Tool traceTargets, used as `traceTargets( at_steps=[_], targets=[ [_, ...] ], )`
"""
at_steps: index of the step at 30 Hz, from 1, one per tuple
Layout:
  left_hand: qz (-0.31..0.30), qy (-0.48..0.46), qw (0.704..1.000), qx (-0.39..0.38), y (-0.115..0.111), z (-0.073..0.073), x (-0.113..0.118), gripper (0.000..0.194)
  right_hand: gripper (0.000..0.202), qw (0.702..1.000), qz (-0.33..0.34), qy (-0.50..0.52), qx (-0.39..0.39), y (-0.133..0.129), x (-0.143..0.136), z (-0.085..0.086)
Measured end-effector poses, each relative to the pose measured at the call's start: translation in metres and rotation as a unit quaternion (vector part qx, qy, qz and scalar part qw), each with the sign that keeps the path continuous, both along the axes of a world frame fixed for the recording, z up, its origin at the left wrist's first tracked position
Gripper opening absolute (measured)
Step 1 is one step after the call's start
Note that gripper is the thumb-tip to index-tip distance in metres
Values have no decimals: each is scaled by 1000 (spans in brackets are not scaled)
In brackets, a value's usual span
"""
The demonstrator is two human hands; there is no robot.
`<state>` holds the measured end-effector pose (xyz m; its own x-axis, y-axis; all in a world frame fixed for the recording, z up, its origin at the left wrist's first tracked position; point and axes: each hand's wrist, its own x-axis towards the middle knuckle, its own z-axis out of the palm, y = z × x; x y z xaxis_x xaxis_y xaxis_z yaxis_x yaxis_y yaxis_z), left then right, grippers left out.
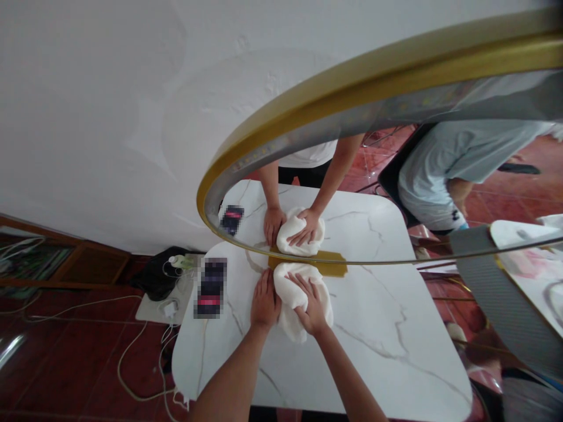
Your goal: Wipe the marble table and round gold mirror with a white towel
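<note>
Right hand [314, 309] spread open, palm-down on white cloth [288, 292]; left hand [264, 301] flat alongside, pointing forward

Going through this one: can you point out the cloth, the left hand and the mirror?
Cloth [290, 298]: head view, on its white folds.
Left hand [265, 302]: head view, on the back of the hand.
Mirror [373, 74]: head view, on its gold rim.

Place: home or salon, unclear which | gold-framed mirror [316, 88] | marble-patterned table [373, 316] | red tiled floor [65, 357]
</note>
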<state>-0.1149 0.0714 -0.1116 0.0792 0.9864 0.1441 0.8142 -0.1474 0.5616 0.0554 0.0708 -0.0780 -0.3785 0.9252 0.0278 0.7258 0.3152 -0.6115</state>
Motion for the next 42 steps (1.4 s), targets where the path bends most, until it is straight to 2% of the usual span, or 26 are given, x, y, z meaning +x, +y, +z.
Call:
traceTargets(
  at_steps=[6, 13, 20, 24, 28, 31, 33, 37, 42],
  targets=[
    [0, -5, 1000, 7, 0, -3, -1, 69, 63, 999, 4, -40, 6, 5, -7, 4],
    [-6, 12, 1000, 11, -1, -10, -2, 64, 66, 995, -23, -91, 25, 15, -24, 9],
    [8, 17, 1000, 2, 0, -4, 1, 65, 68, 993, -28, -97, 55, -5, 0, -2],
    [19, 34, 999, -3, 1, -1, 3, 64, 73, 985, -86, -131, 77, -26, 30, -8],
    [20, 40, 999, 1, 1, 3, 3, 61, 68, 963, -190, -171, 83, -40, 59, -10],
    [23, 47, 999, 5, 1, 5, 3, 61, 66, 940, -272, -186, 90, -44, 72, -12],
    [28, 49, 998, 8, 2, 6, 3, 61, 67, 932, -293, -192, 91, -44, 74, -14],
    [26, 39, 999, 5, 2, 4, 4, 60, 69, 941, -263, -196, 80, -39, 63, -16],
    [23, 12, 1000, 3, 1, 1, 4, 63, 76, 965, -191, -171, 59, -29, 31, -7]
  ],
)
